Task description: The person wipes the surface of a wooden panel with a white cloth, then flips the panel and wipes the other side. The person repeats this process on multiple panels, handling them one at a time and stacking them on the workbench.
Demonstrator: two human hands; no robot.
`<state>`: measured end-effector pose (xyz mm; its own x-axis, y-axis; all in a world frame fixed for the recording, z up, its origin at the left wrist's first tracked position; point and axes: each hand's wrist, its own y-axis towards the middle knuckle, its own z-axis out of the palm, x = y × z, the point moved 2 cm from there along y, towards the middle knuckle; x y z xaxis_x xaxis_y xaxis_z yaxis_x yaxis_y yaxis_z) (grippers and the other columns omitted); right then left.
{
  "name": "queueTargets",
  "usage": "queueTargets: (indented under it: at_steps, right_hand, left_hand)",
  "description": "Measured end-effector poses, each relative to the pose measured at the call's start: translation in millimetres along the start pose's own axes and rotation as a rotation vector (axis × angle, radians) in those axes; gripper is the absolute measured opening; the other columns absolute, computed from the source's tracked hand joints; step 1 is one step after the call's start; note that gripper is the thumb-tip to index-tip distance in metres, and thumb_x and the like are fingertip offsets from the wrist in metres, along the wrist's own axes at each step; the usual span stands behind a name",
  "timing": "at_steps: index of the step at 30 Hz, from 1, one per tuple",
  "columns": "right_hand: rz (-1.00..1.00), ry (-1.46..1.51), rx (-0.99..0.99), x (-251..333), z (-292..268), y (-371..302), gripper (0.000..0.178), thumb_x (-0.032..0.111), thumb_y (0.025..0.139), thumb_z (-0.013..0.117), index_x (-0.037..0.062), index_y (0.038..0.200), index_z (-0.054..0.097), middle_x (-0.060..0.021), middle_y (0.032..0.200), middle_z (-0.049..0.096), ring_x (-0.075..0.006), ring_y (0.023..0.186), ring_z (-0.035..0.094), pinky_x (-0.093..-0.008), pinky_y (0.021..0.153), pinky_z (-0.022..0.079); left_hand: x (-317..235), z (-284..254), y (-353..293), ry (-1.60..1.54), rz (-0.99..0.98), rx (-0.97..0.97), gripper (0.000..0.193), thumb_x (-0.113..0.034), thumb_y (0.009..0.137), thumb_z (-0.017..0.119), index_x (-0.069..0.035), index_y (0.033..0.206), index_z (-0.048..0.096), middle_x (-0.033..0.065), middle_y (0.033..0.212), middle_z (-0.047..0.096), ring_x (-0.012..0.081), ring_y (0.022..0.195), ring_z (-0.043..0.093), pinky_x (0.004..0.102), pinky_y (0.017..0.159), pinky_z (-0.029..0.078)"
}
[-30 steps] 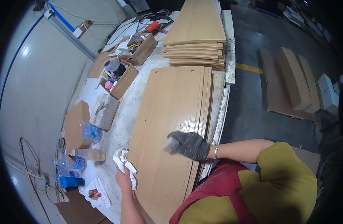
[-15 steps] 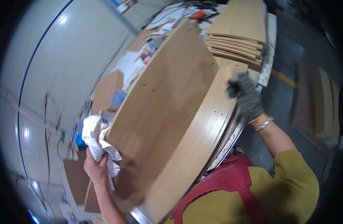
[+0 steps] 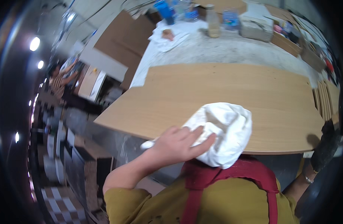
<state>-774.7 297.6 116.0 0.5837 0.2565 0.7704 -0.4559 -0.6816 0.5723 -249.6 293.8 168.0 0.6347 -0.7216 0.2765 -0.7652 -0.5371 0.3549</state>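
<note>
Here's the left hand [image 3: 179,145], fingers curled and closed around a bunched white cloth [image 3: 231,125], right at the near edge of the big wooden board [image 3: 253,89]. The cloth billows out past the fingertips, overlapping that edge and draping down in front of the red apron [image 3: 231,173], with a small tail poking out on the wrist side. Out to the far right, the right hand [image 3: 324,149] in its dark glove is up by the board's near right corner; it's too shadowed there, and I can't tell whether it is wide, narrow or gripping something.

The board itself lies across the table [image 3: 186,50], its pointed left end jutting past the tabletop over the grey floor. Just beyond its right end, a stack of boards [image 3: 322,100]. Across the far side of the table, left to right: a crumpled white sheet [image 3: 162,43], a blue cup [image 3: 164,12], a glass bottle [image 3: 213,30], a plastic bottle [image 3: 230,20], a pale block [image 3: 256,29] and a cardboard box [image 3: 285,44] of odds and ends. Away to the left, a co-worker [image 3: 57,87] in a striped top.
</note>
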Motion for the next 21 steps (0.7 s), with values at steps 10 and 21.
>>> queueTargets:
  at_steps: [10, 21]
  right_hand:
    - [0.607, 0.789, 0.325, -122, 120, -7, 0.038, 0.032, 0.101, 0.050, -0.0013, 0.116, 0.059, -0.0070, 0.095, 0.062, -0.0138, 0.081, 0.056, -0.0229, 0.073, 0.046]
    - [0.599, 0.663, 0.340, -99, 140, -21, 0.036, 0.035, 0.100, 0.048, 0.0059, 0.119, 0.059, -0.0014, 0.101, 0.062, -0.0108, 0.092, 0.056, -0.0266, 0.083, 0.046]
  left_hand:
    - [-41, 124, -31, -0.373, -0.178, -0.054, 0.048, -0.014, 0.075, 0.066, -0.021, 0.121, 0.058, 0.0034, 0.102, 0.060, 0.0166, 0.081, 0.059, 0.0303, 0.060, 0.047]
    - [-30, 157, -30, -0.572, -0.467, 0.067, 0.054, -0.014, 0.075, 0.065, -0.003, 0.126, 0.052, 0.0156, 0.141, 0.045, 0.0318, 0.130, 0.043, 0.0462, 0.106, 0.035]
